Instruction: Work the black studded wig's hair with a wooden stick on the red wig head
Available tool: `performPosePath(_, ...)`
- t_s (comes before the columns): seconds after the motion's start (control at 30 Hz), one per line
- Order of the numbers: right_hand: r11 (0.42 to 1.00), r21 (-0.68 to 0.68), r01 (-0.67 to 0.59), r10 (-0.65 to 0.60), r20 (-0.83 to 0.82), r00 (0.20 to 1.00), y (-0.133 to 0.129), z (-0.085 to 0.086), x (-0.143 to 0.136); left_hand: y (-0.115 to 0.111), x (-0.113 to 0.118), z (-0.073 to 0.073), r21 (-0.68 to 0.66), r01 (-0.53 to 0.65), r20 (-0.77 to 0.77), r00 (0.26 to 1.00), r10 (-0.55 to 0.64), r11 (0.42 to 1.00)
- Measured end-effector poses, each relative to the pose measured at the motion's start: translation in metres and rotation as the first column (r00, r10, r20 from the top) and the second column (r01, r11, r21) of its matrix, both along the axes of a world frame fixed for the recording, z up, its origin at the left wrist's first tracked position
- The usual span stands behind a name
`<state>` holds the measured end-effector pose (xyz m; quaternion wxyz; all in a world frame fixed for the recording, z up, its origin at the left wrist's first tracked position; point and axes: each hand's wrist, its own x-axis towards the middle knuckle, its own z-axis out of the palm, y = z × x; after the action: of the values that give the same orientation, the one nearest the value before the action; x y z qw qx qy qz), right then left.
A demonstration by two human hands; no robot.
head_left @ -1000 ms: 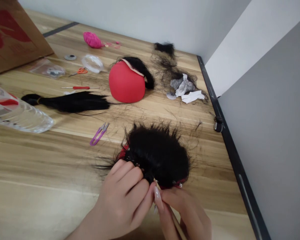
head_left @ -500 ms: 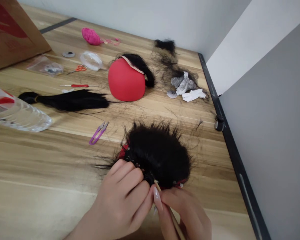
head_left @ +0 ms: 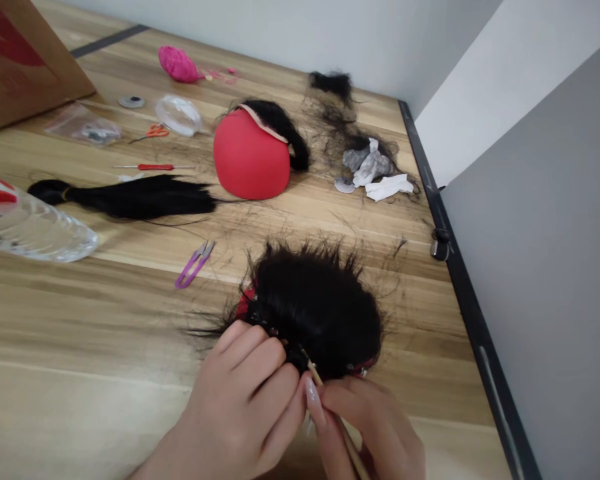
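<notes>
A black hairpiece [head_left: 320, 307] rests on a red form [head_left: 246, 301], with beads or pinheads along its near edge. My left hand [head_left: 245, 393] is closed at that edge, its fingers pressed on the black hair; what lies under them is hidden. In a pinch, my right hand [head_left: 375, 420] holds a slim wooden stick-like tool [head_left: 347, 440] like a pen. Its upper tip touches the hair right beside my left thumb and forefinger. Purple thread snips [head_left: 195, 265] lie to the left of the hairpiece.
Beyond stand a red dome form [head_left: 253, 157] with black hair and a bundle of black hair [head_left: 145, 197]. A clear bottle [head_left: 35, 223] lies left, near a red-handled hook [head_left: 155, 167], orange scissors [head_left: 156, 131], pink yarn [head_left: 177, 63] and a cardboard box [head_left: 65, 73]. Crumpled tissue [head_left: 373, 167] sits right.
The view has shifted slightly, so the background objects sit a little further left and higher. My hands, the tool and the hairpiece stay almost in place.
</notes>
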<state>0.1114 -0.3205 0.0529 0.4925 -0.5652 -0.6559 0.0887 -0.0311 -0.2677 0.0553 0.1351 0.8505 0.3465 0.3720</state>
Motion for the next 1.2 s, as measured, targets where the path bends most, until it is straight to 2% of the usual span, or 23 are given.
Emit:
performPosePath(0.23, 0.997, 0.053, -0.054, 0.05, 0.078, 0.996, 0.01, 0.006, 0.004, 0.001, 0.002, 0.0, -0.002, -0.014, 0.009, 1.0, 0.014, 1.0)
performPosePath(0.57, 0.998, 0.051, -0.033, 0.029, 0.067, 0.997, 0.012, 0.012, 0.004, 0.001, 0.002, -0.002, 0.003, -0.01, 0.018, 1.0, 0.01, 1.0)
performPosePath(0.77, 0.999, 0.029, 0.037, -0.037, -0.022, 0.999, 0.005, 0.004, -0.001, 0.0, 0.001, -0.001, 0.01, -0.015, 0.024, 1.0, 0.015, 1.0)
performPosePath(0.87, 1.0, 0.021, 0.02, -0.02, -0.024, 1.0, 0.002, 0.001, -0.002, 0.0, 0.001, -0.002, 0.015, -0.01, 0.031, 0.999, 0.01, 1.0)
performPosePath(1.0, 0.998, -0.019, 0.063, -0.065, -0.084, 0.994, -0.002, -0.003, -0.003, 0.0, 0.002, -0.002, 0.024, -0.009, 0.034, 0.999, 0.008, 1.0)
performPosePath(1.2, 0.998, -0.001, 0.059, -0.059, -0.072, 0.996, -0.001, -0.002, -0.004, 0.0, 0.001, -0.002, 0.047, -0.01, 0.039, 0.999, 0.008, 0.999)
